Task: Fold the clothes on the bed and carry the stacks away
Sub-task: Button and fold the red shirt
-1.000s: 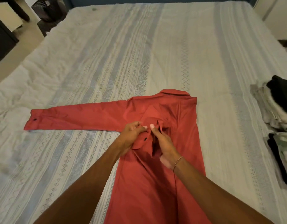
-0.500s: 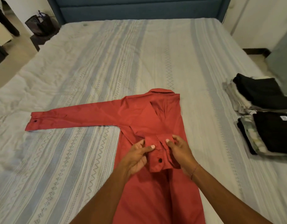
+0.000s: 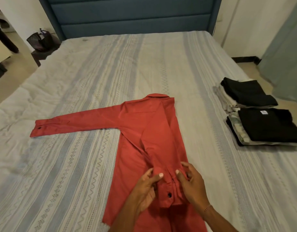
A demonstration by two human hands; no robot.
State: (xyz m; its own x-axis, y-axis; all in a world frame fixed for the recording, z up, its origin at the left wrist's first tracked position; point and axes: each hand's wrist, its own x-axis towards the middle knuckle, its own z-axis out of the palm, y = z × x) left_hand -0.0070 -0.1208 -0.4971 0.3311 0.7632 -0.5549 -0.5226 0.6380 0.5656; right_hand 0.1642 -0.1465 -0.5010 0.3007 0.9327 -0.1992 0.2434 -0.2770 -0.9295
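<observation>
Red shirt (image 3: pixel 149 131) lies back-up, mid-bed (image 3: pixel 94 72); one sleeve stretched out to my left, the other folded down over the back. My left hand (image 3: pixel 145 190) and right hand (image 3: pixel 192 186) both have a pinch grip on that folded sleeve's cuff (image 3: pixel 167 193). Two folded stacks (image 3: pixel 261 118) sit near the bed's right edge.

Blue padded headboard (image 3: pixel 136 15), pale walls (image 3: pixel 254 22), beige floor (image 3: pixel 14 66), dark side table (image 3: pixel 42 55) at left
</observation>
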